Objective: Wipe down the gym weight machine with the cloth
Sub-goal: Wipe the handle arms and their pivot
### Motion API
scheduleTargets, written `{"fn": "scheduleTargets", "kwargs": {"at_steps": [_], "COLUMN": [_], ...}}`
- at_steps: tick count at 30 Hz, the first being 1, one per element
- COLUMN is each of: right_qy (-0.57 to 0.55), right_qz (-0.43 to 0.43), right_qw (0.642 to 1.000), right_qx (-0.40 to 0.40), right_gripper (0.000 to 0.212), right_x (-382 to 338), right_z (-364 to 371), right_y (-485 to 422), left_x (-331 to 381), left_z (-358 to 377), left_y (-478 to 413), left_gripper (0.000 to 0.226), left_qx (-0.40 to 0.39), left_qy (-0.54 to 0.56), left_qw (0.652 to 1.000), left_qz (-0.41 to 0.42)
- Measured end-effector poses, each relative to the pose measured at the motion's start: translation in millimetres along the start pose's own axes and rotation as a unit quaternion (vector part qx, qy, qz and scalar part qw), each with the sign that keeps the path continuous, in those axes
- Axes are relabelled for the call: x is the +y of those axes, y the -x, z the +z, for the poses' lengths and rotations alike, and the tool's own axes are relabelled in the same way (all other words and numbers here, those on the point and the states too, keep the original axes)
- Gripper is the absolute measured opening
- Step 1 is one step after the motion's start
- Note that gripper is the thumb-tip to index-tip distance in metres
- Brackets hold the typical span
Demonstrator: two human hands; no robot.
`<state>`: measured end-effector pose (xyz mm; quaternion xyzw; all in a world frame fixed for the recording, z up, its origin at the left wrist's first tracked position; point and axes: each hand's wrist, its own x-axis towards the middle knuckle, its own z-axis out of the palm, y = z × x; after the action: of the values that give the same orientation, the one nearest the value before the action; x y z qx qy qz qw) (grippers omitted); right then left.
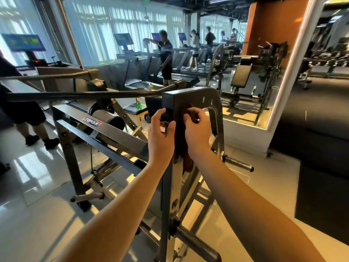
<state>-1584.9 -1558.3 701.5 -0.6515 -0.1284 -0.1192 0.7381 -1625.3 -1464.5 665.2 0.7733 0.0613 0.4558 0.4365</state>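
Fingers (pixel 192 114) of right hand (pixel 196 130): curled, packed together, bunching the cloth (pixel 188 164) against the front face of the weight machine (pixel 105 127) upright (pixel 190 95). Cloth is dark brown and soft-looking. It's crumpled under the palm, and a tail hangs down the post below the wrist.

Head view, only one available:
- Left hand (pixel 162 133) is on the upright's left edge, fingers (pixel 160 115) curled round it, thumb on the near side. Something dark sits under the fingertips; can't tell if it's a knob or more cloth.
- Both forearms are bare and extended forward and up, converging on the post, hands just beside each other. Wrists roughly straight.
- Upright is flat-sided steel, dark grey paint, matte with scuffs. Its top turns through a rounded corner into an arch, with a few small slots in the face.
- Two round steel plate pegs (pixel 239 164) stick out toward the right, one near the cloth tail and one lower, close to camera.
- Square-tube rails run off to the left, bolted at the joints. One carries a red/black "TORQUE" label (pixel 92 121). A black cylindrical roller pad (pixel 109 118) sits behind it.
- A long thin lever bar (pixel 85 95) meets the top of the post.
- Floor (pixel 37 176) is glossy pale tile with strong reflections; a dark mat lies to the right.
- Green bottle (pixel 139 105) stands on a padded stool behind the machine.
- A person (pixel 22 110) in dark shorts and dark shoes stands at the left edge.
- Treadmills (pixel 188 70) with people on them line the windows, well apart.
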Motion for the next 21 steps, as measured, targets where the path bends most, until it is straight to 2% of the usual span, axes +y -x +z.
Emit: {"fn": "scheduleTargets", "kwargs": {"at_steps": [2, 4, 9, 11, 14, 16, 21], "right_qy": [0.064, 0.081, 0.033, 0.028, 0.076, 0.092, 0.02], "right_qz": [-0.079, -0.095, 0.01, 0.024, -0.06, -0.082, 0.057], "right_qw": [0.994, 0.992, 0.998, 0.998, 0.995, 0.992, 0.995], "right_qx": [-0.042, -0.033, 0.059, 0.05, -0.003, 0.001, 0.076], "right_gripper": [0.018, 0.018, 0.019, 0.018, 0.019, 0.021, 0.022], "right_x": [-2, -4, -16, -19, -22, -20, -24], "right_z": [-2, -2, 10, 10, 6, 6, 14], "right_y": [11, 6, -24, -19, 0, -3, -41], "left_x": [1, 7, 24, 25, 23, 21, 30], "left_z": [-6, -9, -9, -11, -15, -16, -20], "left_y": [-3, -8, -28, -29, -30, -35, -41], "left_gripper": [0.049, 0.052, 0.052, 0.052, 0.053, 0.052, 0.053], "left_qx": [-0.011, -0.023, -0.04, -0.048, -0.06, -0.068, -0.082], "left_qy": [-0.008, -0.025, -0.029, -0.029, -0.033, -0.057, -0.082], "left_qw": [1.0, 0.999, 0.998, 0.998, 0.997, 0.995, 0.991], "left_qz": [0.012, 0.021, 0.025, 0.028, 0.042, 0.05, 0.062]}}
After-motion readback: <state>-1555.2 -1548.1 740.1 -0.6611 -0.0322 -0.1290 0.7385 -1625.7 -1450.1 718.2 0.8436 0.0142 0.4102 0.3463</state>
